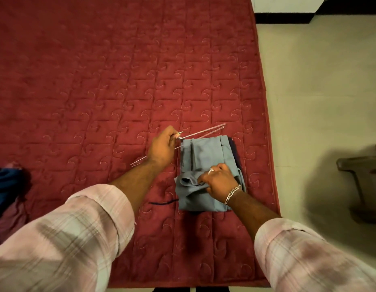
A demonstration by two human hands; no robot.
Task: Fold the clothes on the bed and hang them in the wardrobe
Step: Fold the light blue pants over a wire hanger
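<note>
Plaid sleeves (81,239) seen nearest, right hand (219,180) clamped on folded grey trousers (208,165) near the red bed's (98,81) right edge, left hand (161,147) closed around a wire hanger (204,131) just left, blue clothes (5,182) far left.

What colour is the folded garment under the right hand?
Grey-blue, plain; the folded garment shows best in the head view, lying on the red quilted bed.

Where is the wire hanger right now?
The wire hanger is held in the left hand, just above the red bed cover, along the far edge of the folded grey trousers that the right hand grips.
</note>
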